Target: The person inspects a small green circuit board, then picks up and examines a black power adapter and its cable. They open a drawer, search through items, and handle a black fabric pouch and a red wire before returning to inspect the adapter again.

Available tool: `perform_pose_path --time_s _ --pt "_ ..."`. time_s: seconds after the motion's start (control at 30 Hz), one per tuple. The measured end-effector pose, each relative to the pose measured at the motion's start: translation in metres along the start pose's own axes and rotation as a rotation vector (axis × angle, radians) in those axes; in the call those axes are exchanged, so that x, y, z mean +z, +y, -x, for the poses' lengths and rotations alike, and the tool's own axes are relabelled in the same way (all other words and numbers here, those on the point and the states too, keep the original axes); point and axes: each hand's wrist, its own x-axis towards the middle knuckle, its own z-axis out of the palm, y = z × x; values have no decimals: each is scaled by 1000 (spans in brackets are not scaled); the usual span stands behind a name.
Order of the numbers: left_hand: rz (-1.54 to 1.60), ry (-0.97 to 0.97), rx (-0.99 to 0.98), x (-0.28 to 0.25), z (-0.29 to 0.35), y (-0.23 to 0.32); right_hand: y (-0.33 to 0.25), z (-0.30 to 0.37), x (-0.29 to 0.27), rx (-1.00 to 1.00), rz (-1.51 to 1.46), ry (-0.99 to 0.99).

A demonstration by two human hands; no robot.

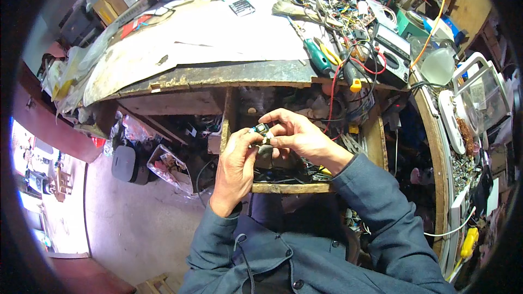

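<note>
Over an open wooden drawer (291, 188), both my hands meet around a small electronic part (262, 129), dark and greenish with a pale square on it. Its exact kind is too small to make out. My left hand (234, 158) pinches it from the left between thumb and fingers. From the right, my right hand (305, 137) has its thumb and fingers closed at the part's lower edge, by a small whitish bit. Its index finger arches above the part. Fingers cover much of the piece. Dark cables lie in the drawer below.
Behind the drawer stands a worn workbench covered with white sheet (218, 35). At its right lie a green-handled screwdriver (317, 54), a multimeter (389, 54) with red and black leads, and tangled wires. A box of scraps (170, 167) sits on the floor at left.
</note>
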Motion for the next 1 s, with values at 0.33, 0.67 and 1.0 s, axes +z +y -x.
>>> perform_pose_path --time_s 0.33,0.67,1.0 --pt "102 89 -156 7 1 11 -2 4 -1 14 12 24" --pt "43 54 -119 -2 0 5 2 0 -1 13 -27 9" --pt "39 101 -164 0 0 1 0 2 2 6 14 38"
